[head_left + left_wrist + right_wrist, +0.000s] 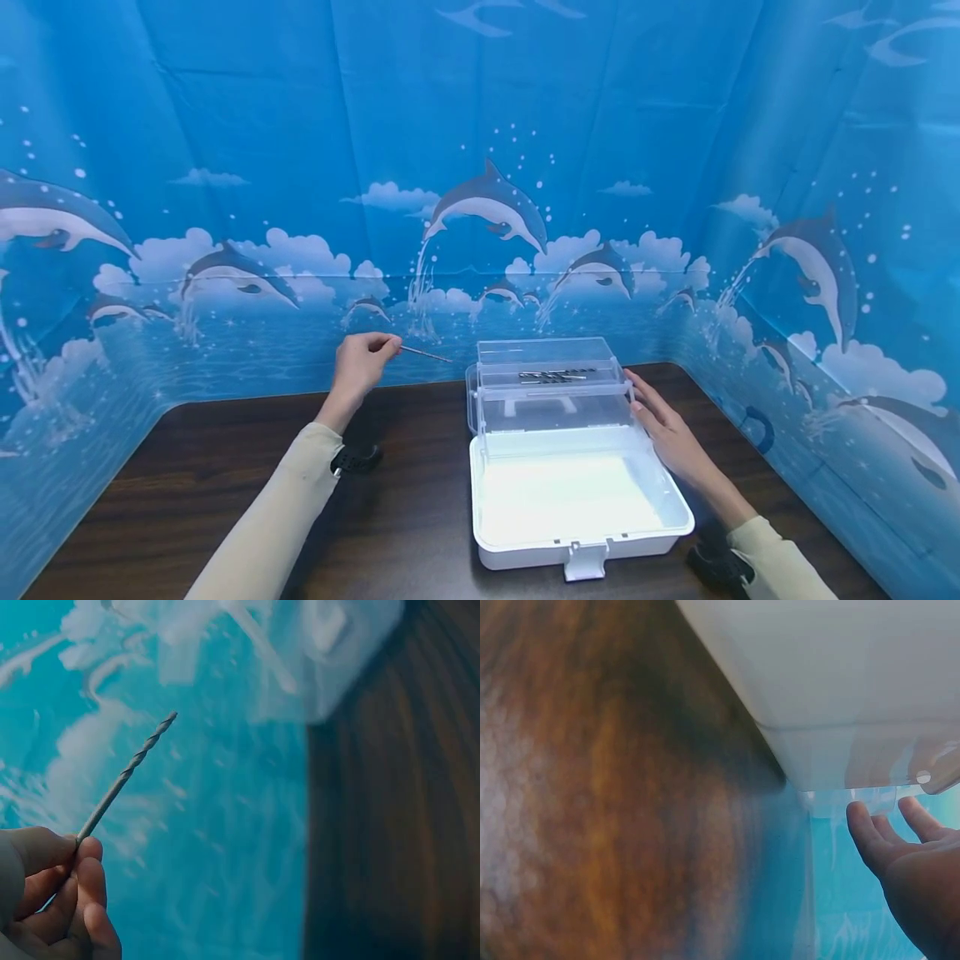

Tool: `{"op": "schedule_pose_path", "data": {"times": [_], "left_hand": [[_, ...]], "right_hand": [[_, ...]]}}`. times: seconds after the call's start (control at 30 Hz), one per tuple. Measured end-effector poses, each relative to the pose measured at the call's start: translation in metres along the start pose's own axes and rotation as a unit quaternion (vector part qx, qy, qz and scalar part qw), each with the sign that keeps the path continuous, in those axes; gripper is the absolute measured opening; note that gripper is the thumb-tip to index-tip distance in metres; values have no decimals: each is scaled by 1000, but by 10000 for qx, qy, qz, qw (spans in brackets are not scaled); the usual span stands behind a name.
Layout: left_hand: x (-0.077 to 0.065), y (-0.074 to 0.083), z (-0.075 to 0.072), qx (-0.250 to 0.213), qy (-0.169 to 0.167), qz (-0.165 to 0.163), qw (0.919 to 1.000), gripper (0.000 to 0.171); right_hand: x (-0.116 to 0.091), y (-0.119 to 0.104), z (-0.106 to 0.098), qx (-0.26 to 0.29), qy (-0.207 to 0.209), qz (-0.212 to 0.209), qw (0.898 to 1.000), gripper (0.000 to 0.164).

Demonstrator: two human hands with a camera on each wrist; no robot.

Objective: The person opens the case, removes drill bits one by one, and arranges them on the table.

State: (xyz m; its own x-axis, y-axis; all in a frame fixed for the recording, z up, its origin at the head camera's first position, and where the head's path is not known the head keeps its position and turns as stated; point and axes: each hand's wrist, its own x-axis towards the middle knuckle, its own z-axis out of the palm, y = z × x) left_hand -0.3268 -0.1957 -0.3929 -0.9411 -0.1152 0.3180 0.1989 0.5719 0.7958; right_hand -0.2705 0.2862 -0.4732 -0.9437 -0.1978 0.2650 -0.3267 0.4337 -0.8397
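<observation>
My left hand [362,364] pinches a thin drill bit [426,354] by its plain end, left of the box and raised above the table. In the left wrist view the spiral end of the drill bit [142,752] points up and away from the fingertips. A white toolbox [532,553] stands with its lid back and a clear tray [495,390] raised over its base. Several drill bits [558,377] lie in that tray. My right hand [673,437] rests its extended fingers against the tray's right side; in the right wrist view its thumb and fingers are spread.
The toolbox stands on a dark wooden table [420,508], its white latch [585,562] hanging at the front. A blue dolphin-print curtain [300,167] rises behind the table and along its sides.
</observation>
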Motion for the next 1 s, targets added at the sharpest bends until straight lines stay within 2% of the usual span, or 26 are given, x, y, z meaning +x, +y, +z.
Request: {"op": "schedule_pose_path", "data": {"times": [0.23,0.37,0.6,0.8,0.87,1.0], "left_hand": [[-5,-46,-6,-22,-258,-727,9970,33],[-8,-64,-7,112,-360,-983,9944,32],[-9,-79,-7,301,-472,-1056,9928,28],[-12,-89,-6,394,-676,-1188,9898,25],[-12,-91,-5,495,-686,-1139,9899,23],[-10,-93,-1,977,-730,-898,9885,17]], "right_hand": [[0,4,-1,-33,44,45,10000,57],[1,4,0,29,21,24,10000,56],[3,3,0,110,59,-29,9999,56],[3,3,1,136,44,85,9999,56],[2,3,2,135,49,106,9998,56],[2,4,2,118,65,92,9999,56]]}}
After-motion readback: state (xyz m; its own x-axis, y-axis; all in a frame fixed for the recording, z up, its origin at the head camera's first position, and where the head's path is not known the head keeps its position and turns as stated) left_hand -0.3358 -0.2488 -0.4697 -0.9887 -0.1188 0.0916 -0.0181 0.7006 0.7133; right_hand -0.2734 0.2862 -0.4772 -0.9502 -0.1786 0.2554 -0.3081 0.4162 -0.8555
